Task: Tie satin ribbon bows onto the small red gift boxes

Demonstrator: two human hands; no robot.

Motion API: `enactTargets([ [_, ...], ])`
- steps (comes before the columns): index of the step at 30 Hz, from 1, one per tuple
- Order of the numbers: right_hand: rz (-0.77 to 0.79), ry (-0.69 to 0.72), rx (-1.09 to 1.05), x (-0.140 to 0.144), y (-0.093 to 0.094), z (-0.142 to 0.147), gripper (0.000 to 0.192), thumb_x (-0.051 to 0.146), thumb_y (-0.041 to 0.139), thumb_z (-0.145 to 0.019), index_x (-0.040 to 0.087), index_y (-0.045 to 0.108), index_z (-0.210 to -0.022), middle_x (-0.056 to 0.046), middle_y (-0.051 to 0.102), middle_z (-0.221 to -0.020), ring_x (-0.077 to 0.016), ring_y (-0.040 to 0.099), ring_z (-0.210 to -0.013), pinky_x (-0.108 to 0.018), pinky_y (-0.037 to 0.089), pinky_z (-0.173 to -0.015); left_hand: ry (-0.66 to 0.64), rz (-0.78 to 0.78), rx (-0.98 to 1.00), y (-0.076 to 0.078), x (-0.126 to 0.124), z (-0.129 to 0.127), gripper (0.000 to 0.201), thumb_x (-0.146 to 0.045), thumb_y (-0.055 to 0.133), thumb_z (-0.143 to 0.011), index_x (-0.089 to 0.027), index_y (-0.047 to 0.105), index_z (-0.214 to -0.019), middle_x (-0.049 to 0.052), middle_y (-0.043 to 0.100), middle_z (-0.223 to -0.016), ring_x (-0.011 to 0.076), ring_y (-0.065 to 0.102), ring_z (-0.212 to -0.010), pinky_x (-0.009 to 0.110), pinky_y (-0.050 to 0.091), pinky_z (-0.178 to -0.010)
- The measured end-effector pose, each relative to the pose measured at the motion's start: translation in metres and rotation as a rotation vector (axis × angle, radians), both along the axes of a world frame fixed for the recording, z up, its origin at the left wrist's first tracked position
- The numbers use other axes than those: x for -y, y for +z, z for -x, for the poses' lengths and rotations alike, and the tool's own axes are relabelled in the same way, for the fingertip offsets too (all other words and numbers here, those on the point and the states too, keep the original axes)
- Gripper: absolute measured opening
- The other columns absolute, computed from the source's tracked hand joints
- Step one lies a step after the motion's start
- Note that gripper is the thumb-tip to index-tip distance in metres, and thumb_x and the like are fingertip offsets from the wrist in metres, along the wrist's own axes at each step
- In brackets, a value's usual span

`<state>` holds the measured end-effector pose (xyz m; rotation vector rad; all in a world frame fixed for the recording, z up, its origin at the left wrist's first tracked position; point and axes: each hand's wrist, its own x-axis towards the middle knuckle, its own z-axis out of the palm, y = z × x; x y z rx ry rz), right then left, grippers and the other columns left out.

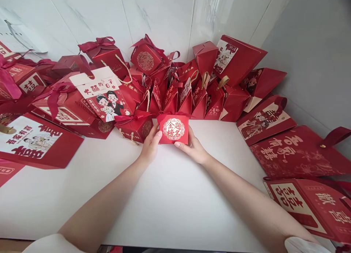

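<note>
- I hold a small red box [173,129] between both hands, just above the middle of the frame, at the front edge of the heap of red packaging.
- Its front face shows a round white-and-gold medallion with four red characters, and its top flaps flare out in darker red.
- It stands upright on the white table [170,198], printed face turned toward me; it looks slightly wider than tall, so its long axis runs left to right in the frame.
- My left hand [150,145] is closed lightly on the box's left edge, thumb on its front corner.
- My right hand [192,147] cups the right lower corner, fingers curled against the side, thumb at the bottom front edge.
- Just left of the box sits a ribboned box [135,125] with a rope handle, near my left fingers.
</note>
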<state>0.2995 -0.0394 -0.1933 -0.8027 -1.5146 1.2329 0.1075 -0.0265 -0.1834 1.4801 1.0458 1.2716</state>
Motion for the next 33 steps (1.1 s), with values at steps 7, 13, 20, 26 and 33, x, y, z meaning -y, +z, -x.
enactTargets([
  [7, 0.018, -0.017, 0.016, -0.001, 0.000, -0.001, 0.085, 0.050, 0.071, -0.085, 0.027, 0.025, -0.153, -0.006, 0.042, -0.151, -0.0251, 0.042, -0.138, -0.044, 0.034, -0.118, -0.003, 0.007, -0.043, 0.004, 0.004, -0.001, 0.056, -0.051, 0.044, -0.096, -0.023, 0.045, -0.145, 0.006, 0.045, -0.153, 0.0271, 0.040, -0.142, 0.040, 0.037, -0.116],
  [13, -0.007, -0.010, 0.021, 0.000, 0.004, -0.001, 0.079, 0.051, 0.068, -0.087, 0.027, 0.028, -0.151, -0.006, 0.039, -0.154, -0.0248, 0.039, -0.140, -0.042, 0.034, -0.118, -0.120, 0.005, 0.018, 0.003, 0.004, 0.001, 0.059, -0.051, 0.042, -0.097, -0.025, 0.038, -0.150, 0.005, 0.040, -0.156, 0.0265, 0.028, -0.148, 0.043, 0.030, -0.120],
  [20, 0.019, -0.037, -0.016, 0.000, 0.002, -0.002, 0.077, 0.054, 0.065, -0.088, 0.025, 0.029, -0.150, -0.008, 0.040, -0.152, -0.0252, 0.039, -0.140, -0.043, 0.033, -0.119, -0.283, 0.061, 0.063, -0.008, 0.000, 0.012, 0.067, -0.050, 0.049, -0.091, -0.031, 0.032, -0.153, 0.005, 0.028, -0.162, 0.0350, 0.032, -0.144, 0.046, 0.046, -0.104],
  [26, 0.026, -0.047, -0.046, -0.002, -0.002, -0.003, 0.070, 0.051, 0.063, -0.091, 0.025, 0.032, -0.148, -0.007, 0.042, -0.151, -0.0249, 0.040, -0.139, -0.042, 0.033, -0.118, -0.340, 0.016, 0.059, -0.011, -0.002, 0.014, 0.070, -0.048, 0.053, -0.088, -0.032, 0.031, -0.153, 0.004, 0.026, -0.163, 0.0362, 0.034, -0.143, 0.045, 0.049, -0.099],
  [33, 0.044, -0.045, -0.038, -0.001, -0.001, -0.002, 0.074, 0.056, 0.062, -0.090, 0.025, 0.031, -0.149, -0.008, 0.041, -0.152, -0.0258, 0.040, -0.139, -0.043, 0.040, -0.114, -0.334, 0.007, 0.058, -0.007, 0.000, 0.010, 0.072, -0.046, 0.052, -0.088, -0.031, 0.029, -0.154, 0.004, 0.027, -0.162, 0.0365, 0.033, -0.143, 0.045, 0.048, -0.102],
])
